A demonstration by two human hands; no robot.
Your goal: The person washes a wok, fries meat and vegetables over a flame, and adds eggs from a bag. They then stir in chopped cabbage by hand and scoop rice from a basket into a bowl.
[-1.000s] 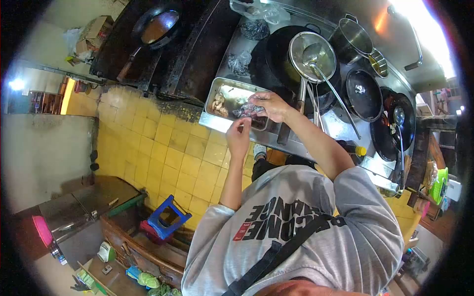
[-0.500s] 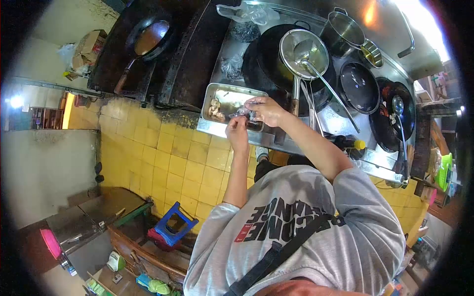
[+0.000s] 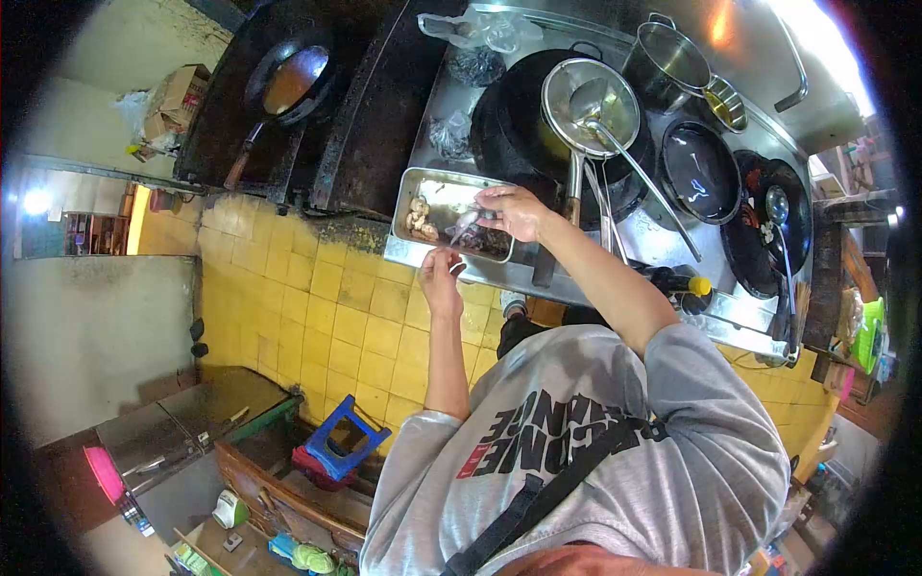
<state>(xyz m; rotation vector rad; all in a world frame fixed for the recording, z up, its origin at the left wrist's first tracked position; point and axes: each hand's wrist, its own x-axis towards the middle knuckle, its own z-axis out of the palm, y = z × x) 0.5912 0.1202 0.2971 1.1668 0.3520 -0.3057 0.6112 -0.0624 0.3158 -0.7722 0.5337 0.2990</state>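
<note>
A rectangular metal tray (image 3: 402, 192) sits at the counter's near left corner, holding pale, lumpy food pieces (image 3: 420, 223) on its left and darker pieces (image 3: 492, 242) on its right. Over it, a thin clear plastic bag (image 3: 467, 225) is stretched between my two hands. My right hand (image 3: 520, 213) is closed on the bag at the tray's right side. Just outside the near rim, my left hand (image 3: 441, 278) pinches the bag's other end. What is inside the bag is too small to tell.
Right of the tray, a strainer (image 3: 557, 106) with a ladle (image 3: 629, 158) rests across a big wok (image 3: 514, 115). A stock pot (image 3: 669, 67) and black pans (image 3: 696, 171) stand beyond. A yellow-capped bottle (image 3: 699, 286) is near the counter edge. A wok on the stove (image 3: 288, 82) is far left.
My left hand has moved left and toward my body, away from my right hand. The plastic bag is now drawn out between them. My right hand has barely moved.
</note>
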